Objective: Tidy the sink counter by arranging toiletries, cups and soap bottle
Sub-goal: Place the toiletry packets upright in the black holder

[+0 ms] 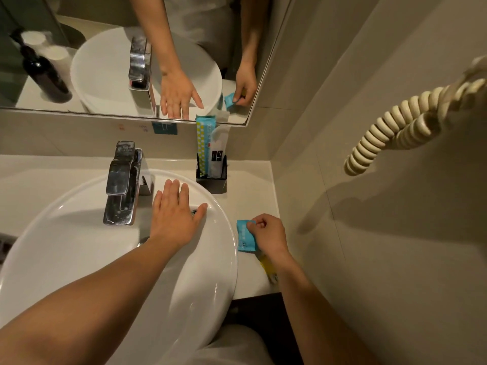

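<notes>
My right hand pinches the top edge of a small blue sachet lying on the counter just right of the white basin. A yellow packet lies partly hidden under my right wrist. My left hand is flat with fingers spread on the basin's back rim, holding nothing. A black holder at the back right contains a dotted blue-green packet and a white packet. The dark soap bottle and white cups appear only in the mirror, on the left.
A chrome tap stands behind the basin, left of my left hand. The mirror spans the back wall. A coiled cream cord hangs on the right wall. The counter ends at the wall on the right.
</notes>
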The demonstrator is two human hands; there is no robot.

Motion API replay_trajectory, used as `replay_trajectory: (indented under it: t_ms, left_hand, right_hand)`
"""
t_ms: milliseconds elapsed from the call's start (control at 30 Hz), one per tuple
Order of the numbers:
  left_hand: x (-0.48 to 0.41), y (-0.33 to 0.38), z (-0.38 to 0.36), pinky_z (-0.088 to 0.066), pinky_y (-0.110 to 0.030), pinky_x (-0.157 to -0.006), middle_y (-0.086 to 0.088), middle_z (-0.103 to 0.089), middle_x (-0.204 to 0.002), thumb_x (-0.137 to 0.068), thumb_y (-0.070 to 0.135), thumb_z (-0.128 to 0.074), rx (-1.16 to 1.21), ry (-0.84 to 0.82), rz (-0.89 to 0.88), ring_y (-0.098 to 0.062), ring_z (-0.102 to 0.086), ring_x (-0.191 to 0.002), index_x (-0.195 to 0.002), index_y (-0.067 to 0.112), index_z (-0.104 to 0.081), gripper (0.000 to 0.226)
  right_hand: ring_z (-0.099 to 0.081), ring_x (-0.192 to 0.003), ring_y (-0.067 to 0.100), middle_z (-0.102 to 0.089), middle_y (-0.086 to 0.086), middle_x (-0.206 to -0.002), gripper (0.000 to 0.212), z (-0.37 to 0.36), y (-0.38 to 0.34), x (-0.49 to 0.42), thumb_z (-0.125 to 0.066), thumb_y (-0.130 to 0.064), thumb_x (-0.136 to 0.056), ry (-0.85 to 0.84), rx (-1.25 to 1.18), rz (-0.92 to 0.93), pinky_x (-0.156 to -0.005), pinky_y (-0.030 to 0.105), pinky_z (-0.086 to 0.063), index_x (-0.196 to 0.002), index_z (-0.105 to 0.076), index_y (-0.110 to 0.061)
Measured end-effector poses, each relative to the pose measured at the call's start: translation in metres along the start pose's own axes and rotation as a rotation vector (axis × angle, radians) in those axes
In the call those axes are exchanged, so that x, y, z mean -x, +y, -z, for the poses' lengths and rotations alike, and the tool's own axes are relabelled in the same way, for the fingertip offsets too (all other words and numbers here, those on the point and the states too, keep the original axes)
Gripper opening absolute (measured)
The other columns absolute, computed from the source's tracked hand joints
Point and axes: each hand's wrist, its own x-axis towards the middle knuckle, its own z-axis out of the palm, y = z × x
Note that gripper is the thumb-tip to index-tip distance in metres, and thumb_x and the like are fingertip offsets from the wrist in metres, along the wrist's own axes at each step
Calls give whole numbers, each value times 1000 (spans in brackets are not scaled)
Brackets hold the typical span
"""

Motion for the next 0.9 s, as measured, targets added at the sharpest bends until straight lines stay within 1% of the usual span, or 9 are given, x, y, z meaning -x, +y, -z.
replay_trajectory:
  t_ms: [100, 233, 300, 400, 467, 533, 633, 767, 900]
  left_hand:
    - [0, 1, 0, 1, -47, -125, -13, -11, -169, -98, 67, -21, 0, -1, 7, -26, 4, -156, -159, 11, -20, 82]
    - [0, 1, 0, 1, -46, -126, -12, -10, -169, -98, 67, -20, 0, 0, 7, -26, 4, -156, -159, 11, -20, 83]
    - [0, 1, -1, 1, -46, -126, -12, -10, -169, -98, 67, -21, 6, 1, 9, -26, 5, -156, -159, 11, -20, 83]
    - [0, 1, 0, 3, -45, -125, -12, -9, -169, -98, 66, -21, 13, -4, 5, -25, 6, -156, -159, 12, -19, 82]
    - [0, 1, 1, 3, -45, -125, -12, -8, -169, -98, 66, -20, 18, -7, 1, -25, 6, -156, -159, 12, -19, 82]
    - [0, 1, 1, 3, -45, -125, -12, -9, -169, -98, 66, -21, 26, -2, -1, -25, 5, -156, -159, 12, -19, 82]
    - [1, 1, 0, 2, -46, -125, -13, -10, -169, -98, 65, -23, 37, 11, -1, -26, 4, -156, -159, 11, -22, 82]
    - [1, 1, -1, 1, -46, -125, -14, -12, -168, -94, 69, -14, 29, 22, -2, -27, 1, -156, -158, 10, -23, 87]
    - [0, 2, -1, 2, -46, -125, -13, -9, -169, -92, 70, -8, 17, 10, 0, -27, 4, -156, -159, 11, -20, 90]
  right_hand:
    - [-70, -82, 20, -69, 4, -84, 11, 10, -20, -2, -70, -17, -93, 47, -43, 114, -71, 33, -60, -84, -68, -11]
    - [-61, -71, 10, -67, 3, -79, 9, 20, -63, -2, -67, -13, -93, 61, -180, 294, -63, 25, -51, -85, -69, -8]
    - [-56, -69, 11, -64, 5, -74, 11, 21, -87, -4, -66, -12, -92, 68, -226, 389, -62, 28, -47, -82, -68, -13]
    - [-58, -70, 15, -66, 12, -76, 15, 14, -119, -10, -63, -13, -94, 78, -241, 493, -64, 35, -52, -81, -67, -19]
    - [-61, -72, 14, -68, 6, -77, 16, 8, -137, -15, -61, -13, -95, 78, -229, 546, -67, 36, -55, -83, -67, -22]
    - [-64, -76, 16, -70, 1, -81, 14, 1, -149, -21, -60, -14, -96, 63, -187, 587, -71, 36, -56, -88, -68, -22]
    - [-63, -81, 19, -69, 3, -87, 13, -13, -157, -33, -56, -17, -98, 30, -40, 628, -69, 30, -51, -93, -68, -18]
    - [-61, -83, 18, -68, 4, -92, 15, -28, -153, -45, -54, -18, -101, -23, 132, 625, -65, 24, -42, -96, -68, -14]
    - [-59, -86, 16, -68, 3, -97, 16, -33, -147, -54, -55, -17, -100, -26, 257, 618, -66, 22, -39, -99, -70, -13]
